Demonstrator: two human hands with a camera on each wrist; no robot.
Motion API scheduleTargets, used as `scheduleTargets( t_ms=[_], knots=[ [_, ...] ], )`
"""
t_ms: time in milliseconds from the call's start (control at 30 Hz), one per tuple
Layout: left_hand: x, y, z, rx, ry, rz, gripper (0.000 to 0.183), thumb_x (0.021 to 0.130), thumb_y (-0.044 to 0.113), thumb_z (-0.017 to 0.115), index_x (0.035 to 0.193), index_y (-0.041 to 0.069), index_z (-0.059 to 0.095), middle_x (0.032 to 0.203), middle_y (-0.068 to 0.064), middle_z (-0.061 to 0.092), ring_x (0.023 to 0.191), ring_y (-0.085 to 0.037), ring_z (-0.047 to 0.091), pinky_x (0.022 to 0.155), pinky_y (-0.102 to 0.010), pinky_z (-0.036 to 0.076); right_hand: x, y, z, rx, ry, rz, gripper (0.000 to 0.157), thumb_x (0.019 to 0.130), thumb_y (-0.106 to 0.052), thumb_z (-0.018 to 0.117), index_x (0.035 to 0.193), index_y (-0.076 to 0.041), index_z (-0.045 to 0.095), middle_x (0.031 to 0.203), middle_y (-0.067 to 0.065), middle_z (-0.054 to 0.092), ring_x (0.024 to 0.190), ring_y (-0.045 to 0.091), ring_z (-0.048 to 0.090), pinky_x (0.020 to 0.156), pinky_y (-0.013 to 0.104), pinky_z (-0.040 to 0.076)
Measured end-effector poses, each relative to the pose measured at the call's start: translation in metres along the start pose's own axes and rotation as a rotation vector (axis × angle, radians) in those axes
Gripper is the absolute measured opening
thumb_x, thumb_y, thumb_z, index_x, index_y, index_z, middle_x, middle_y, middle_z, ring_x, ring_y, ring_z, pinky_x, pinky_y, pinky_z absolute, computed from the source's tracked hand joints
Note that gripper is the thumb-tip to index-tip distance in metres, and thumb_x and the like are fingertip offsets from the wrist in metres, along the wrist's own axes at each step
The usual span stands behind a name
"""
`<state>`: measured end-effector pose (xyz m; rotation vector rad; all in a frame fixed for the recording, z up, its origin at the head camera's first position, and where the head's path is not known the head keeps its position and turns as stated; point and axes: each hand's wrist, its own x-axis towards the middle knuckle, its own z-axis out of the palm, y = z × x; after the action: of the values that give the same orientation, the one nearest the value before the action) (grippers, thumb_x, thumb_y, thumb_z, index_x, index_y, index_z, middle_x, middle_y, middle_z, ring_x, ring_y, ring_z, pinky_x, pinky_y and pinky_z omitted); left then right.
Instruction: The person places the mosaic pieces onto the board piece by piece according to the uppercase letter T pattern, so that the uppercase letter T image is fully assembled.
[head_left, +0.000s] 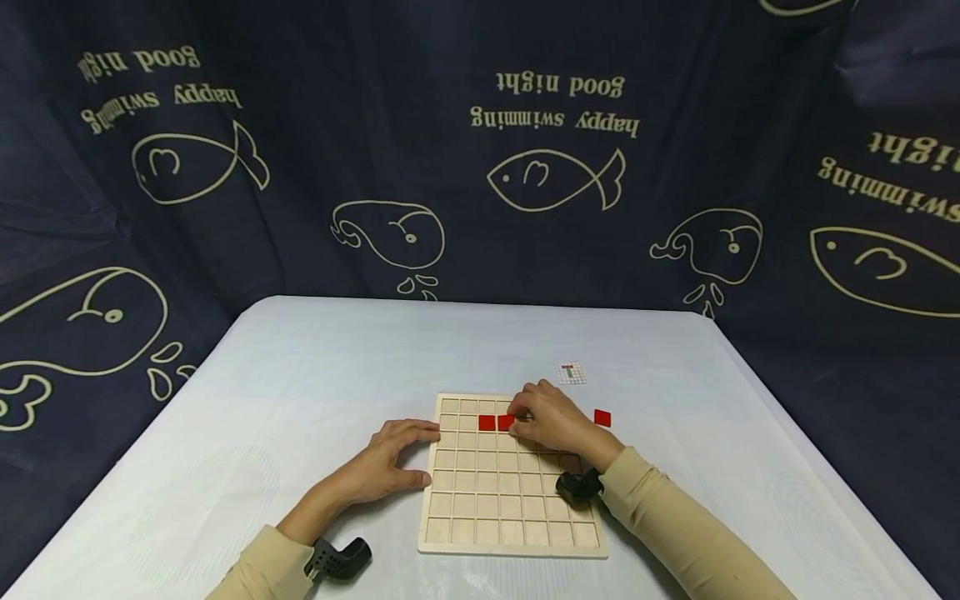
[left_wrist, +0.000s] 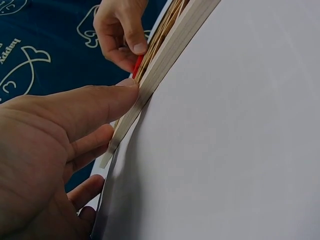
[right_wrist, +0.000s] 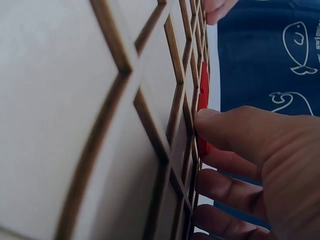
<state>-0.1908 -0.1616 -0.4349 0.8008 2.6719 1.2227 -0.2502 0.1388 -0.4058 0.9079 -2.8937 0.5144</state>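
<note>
Across twelve o'clock, and round at ten and two, hangs a navy cloth (head_left: 465, 50) printed with outlined fish, whales and upside-down lettering. Before it stands the white-covered worktop (head_left: 360, 350). On that lies a pale wooden grid board (head_left: 510, 532), flat, ruled into square cells by raised ridges; I take the clock from its middle.

Two tan sleeves come in from the person's side, the left sleeve (head_left: 258, 567) from about eight o'clock, the right sleeve (head_left: 682, 533) from about four. The left hand (head_left: 386, 462) is at nine o'clock, its fingers loosely stretched and unclenched, fingertips and thumb against the board's edge. The right hand (head_left: 557, 421) is over the board toward one o'clock, thumb and finger pinching a red tile. Each wrist wears a black device, one left (head_left: 341, 558), one right (head_left: 577, 488).

Beyond the board at one o'clock lies a little pattern card (head_left: 570, 372) with red and green marks. The first red tile (head_left: 487, 423) sits in a cell at eleven o'clock. The second red tile (head_left: 505, 423), the pinched one, is just beside it toward twelve; whether it is fully seated I cannot tell. A third red tile (head_left: 602, 417) lies off the board at two o'clock.
</note>
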Motion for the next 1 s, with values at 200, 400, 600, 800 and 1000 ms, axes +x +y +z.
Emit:
scheduleTargets(
  t_ms=[200,400,600,800,1000],
  knots=[
    [0.0004,0.0002,-0.0001,-0.002,-0.005,0.001,0.057,0.077,0.029,0.076,0.128,0.014,0.056,0.143,0.003,0.045,0.134,-0.026,0.03,0.105,-0.057,0.019,-0.0001,0.0011,0.0012,-0.006,0.008,-0.001,0.016,0.079,-0.028,0.075,0.092,-0.019,0.071,0.088,-0.006,0.061,0.08,0.009,0.043,0.072,0.028,0.04],
    [0.0006,0.001,-0.0005,-0.003,-0.007,-0.002,0.057,0.077,0.028,0.076,0.128,0.014,0.056,0.143,0.003,0.045,0.134,-0.025,0.03,0.105,-0.056,0.02,0.0002,0.0012,0.0015,-0.009,0.005,0.002,0.016,0.079,-0.028,0.075,0.092,-0.02,0.071,0.089,-0.006,0.061,0.081,0.009,0.043,0.073,0.028,0.04],
    [0.0004,0.0014,-0.0006,0.004,-0.008,-0.002,0.057,0.077,0.028,0.076,0.128,0.014,0.056,0.143,0.003,0.045,0.134,-0.025,0.03,0.105,-0.055,0.02,-0.0001,0.0008,0.0013,-0.006,0.002,0.004,0.017,0.079,-0.028,0.075,0.093,-0.019,0.071,0.089,-0.005,0.061,0.081,0.01,0.043,0.074,0.029,0.04],
    [0.0007,0.0014,-0.0002,0.004,-0.01,-0.003,0.058,0.077,0.028,0.076,0.129,0.013,0.056,0.143,0.002,0.045,0.134,-0.026,0.031,0.105,-0.056,0.02,-0.0004,0.0004,0.0004,-0.004,-0.001,0.004,0.018,0.08,-0.028,0.074,0.095,-0.018,0.071,0.09,-0.005,0.061,0.081,0.01,0.043,0.074,0.029,0.04],
    [0.0007,0.0013,0.0001,0.003,-0.005,0.0,0.057,0.076,0.027,0.077,0.128,0.013,0.057,0.143,0.002,0.045,0.134,-0.026,0.031,0.105,-0.056,0.02,-0.0023,-0.0006,-0.0026,0.014,0.001,0.009,0.022,0.08,-0.028,0.074,0.098,-0.016,0.069,0.089,-0.004,0.062,0.08,0.009,0.044,0.073,0.028,0.04]
  ],
)
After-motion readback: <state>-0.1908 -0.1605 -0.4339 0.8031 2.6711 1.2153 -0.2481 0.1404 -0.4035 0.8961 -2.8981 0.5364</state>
